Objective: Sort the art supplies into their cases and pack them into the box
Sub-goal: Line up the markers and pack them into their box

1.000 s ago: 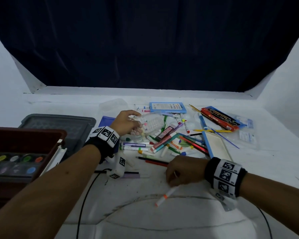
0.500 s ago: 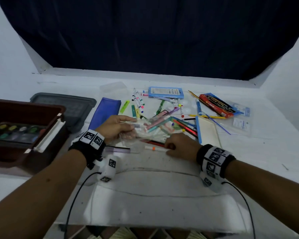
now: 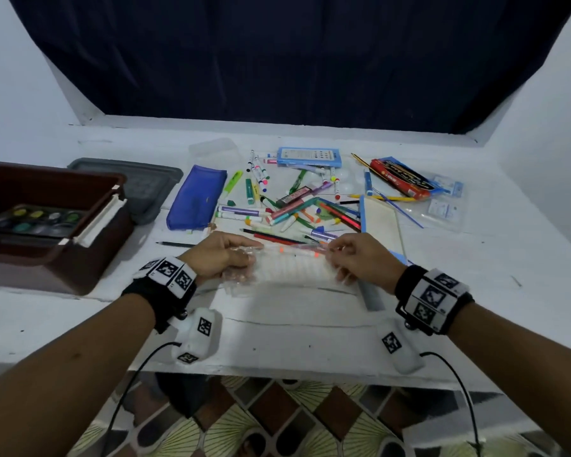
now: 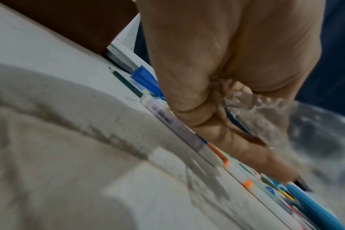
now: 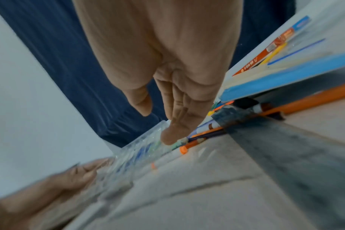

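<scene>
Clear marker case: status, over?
Left hand grips clear marker case; right hand at its other end. Orange-capped marker on top. Loose pens behind.

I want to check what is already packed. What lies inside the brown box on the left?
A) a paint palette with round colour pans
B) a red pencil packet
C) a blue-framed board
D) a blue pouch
A: in the head view the paint palette lies inside the brown box, at the table's left side.
</scene>
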